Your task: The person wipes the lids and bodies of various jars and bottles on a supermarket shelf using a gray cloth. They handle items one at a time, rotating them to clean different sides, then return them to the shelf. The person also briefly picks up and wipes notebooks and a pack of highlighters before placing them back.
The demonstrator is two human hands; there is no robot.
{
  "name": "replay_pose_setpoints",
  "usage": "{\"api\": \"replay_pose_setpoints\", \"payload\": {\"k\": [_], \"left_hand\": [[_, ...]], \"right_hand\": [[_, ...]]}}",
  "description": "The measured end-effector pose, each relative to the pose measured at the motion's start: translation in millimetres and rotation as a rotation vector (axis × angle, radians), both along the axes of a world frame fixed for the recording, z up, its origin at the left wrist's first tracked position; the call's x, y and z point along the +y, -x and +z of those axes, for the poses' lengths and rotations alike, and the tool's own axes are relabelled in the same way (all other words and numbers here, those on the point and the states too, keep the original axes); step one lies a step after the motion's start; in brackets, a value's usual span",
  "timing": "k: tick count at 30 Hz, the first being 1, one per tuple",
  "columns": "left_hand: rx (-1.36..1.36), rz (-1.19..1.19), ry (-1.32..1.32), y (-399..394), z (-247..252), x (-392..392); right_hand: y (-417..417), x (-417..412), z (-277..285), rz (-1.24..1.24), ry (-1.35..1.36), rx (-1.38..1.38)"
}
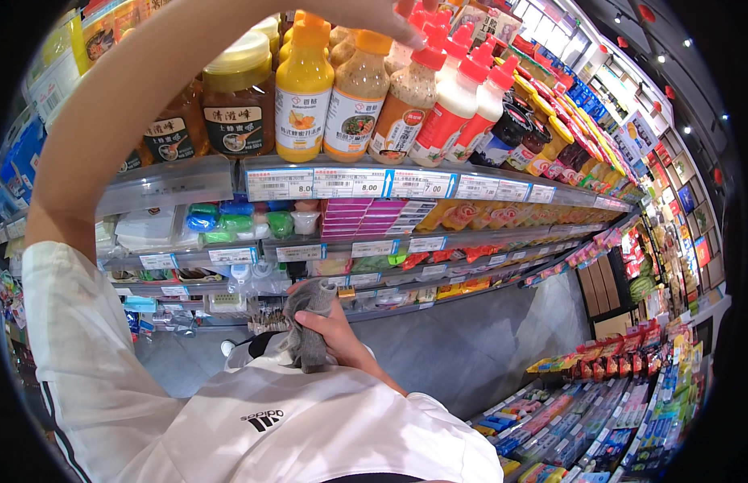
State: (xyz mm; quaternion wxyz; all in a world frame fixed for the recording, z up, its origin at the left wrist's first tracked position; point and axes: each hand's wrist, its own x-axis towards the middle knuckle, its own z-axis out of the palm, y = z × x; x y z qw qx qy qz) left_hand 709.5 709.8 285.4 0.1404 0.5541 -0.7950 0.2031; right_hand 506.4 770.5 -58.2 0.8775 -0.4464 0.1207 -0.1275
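My left hand [398,23] is at the top edge, reached across the top shelf over squeeze bottles with red caps [430,57]; part of it is cut off, and whether its fingers grip a cap cannot be told. My right hand [332,326] holds a bunched grey cloth [310,347] in front of my white shirt, below the shelf. Beside the red-capped bottles stand a dressing bottle with an orange cap [357,102], a yellow sauce bottle [303,90] and a honey jar [240,102]. Dark jam jars [501,136] stand further right.
A shelf edge with price tags [350,183] runs below the bottles. Lower shelves hold purple boxes [365,217], coloured packs and bagged goods. Grey floor [446,356] shows to the right of my right hand. A rack of packaged goods [567,416] stands at the lower right.
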Motion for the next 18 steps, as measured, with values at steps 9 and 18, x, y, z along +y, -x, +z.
{"api": "replay_pose_setpoints", "payload": {"k": [9, 18], "left_hand": [[0.345, -0.082, -0.015, 65, -169, 149], [0.929, 0.543, -0.081, 61, -315, 230]], "right_hand": [[-17, 16, -3, -0.170, 0.070, -0.132], [-61, 36, -34, 0.255, -0.333, 0.007]]}}
